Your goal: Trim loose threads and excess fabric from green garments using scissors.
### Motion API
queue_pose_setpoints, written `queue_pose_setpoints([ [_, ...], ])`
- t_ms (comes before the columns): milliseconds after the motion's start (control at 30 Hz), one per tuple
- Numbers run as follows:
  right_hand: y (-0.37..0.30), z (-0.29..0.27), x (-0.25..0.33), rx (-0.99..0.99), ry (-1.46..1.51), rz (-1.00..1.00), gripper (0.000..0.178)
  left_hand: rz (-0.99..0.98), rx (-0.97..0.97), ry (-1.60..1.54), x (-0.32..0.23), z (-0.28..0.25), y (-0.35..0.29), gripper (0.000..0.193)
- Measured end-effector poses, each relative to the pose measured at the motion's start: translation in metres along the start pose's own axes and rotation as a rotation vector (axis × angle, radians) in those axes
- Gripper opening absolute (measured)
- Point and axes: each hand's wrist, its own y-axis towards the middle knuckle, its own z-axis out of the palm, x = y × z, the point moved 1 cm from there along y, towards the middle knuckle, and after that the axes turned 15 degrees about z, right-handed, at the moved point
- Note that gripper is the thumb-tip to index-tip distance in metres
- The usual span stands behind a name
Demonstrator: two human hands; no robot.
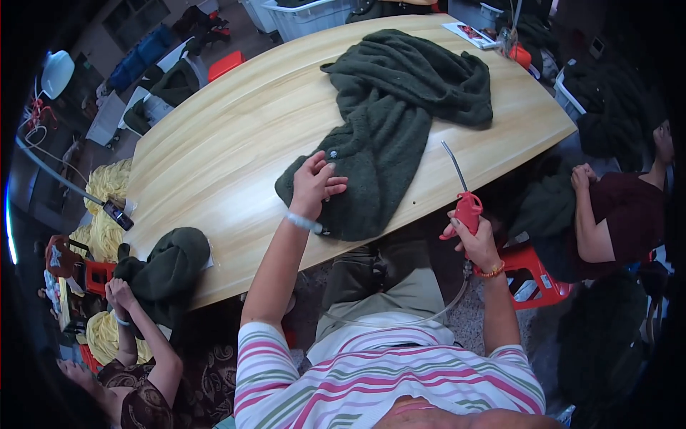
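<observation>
A dark green knit garment (386, 161) lies in loose folds across the wooden table (236, 121), its nearer end by the front edge. My left hand (320, 187) is over that end, next to a small round button (333, 154); its fingers are apart and bent a little, and I see no cloth gripped in them. At the right, just off the table edge, my right hand (477, 239) is wrapped round a red air blow gun (468, 207). The gun's thin metal nozzle points up toward the table, and a clear hose (457, 297) runs from it past my lap.
At the left a co-worker's hands (120, 294) are by another dark green garment (171, 268). Another person sits at the right beside a red stool (532, 275). White tubs (307, 20) stand beyond the table, and yellow cloth (111, 179) is piled at its left.
</observation>
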Motion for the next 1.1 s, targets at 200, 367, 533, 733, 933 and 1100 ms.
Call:
queue_pose_setpoints([
  [200, -0.020, -0.003, 0.005, -0.027, -0.088, -0.017, 0.029, -0.219, 0.056, 0.165, 0.020, -0.023, 0.013, 0.051],
  [367, -0.018, 0.002, 0.007, -0.006, -0.090, 0.025, 0.027, -0.024, 0.035, 0.236, 0.024, -0.013, -0.004, 0.029],
  [533, -0.017, 0.021, 0.018, 0.040, -0.224, -0.140, 0.027, 0.187, -0.024, 0.087, 0.047, -0.007, -0.014, 0.019],
  [733, -0.018, 0.047, 0.037, 0.092, -0.844, -0.155, 0.030, 0.387, 0.013, 0.371, 0.069, -0.009, -0.015, 0.009],
  [933, -0.014, 0.060, 0.049, 0.127, -0.949, -0.164, 0.030, 0.371, -0.023, 0.397, 0.071, -0.008, -0.014, 0.008],
  [1100, -0.015, 0.065, 0.058, 0.152, -1.017, -0.115, 0.029, 0.412, -0.001, 0.322, 0.076, -0.011, -0.012, 0.012],
])
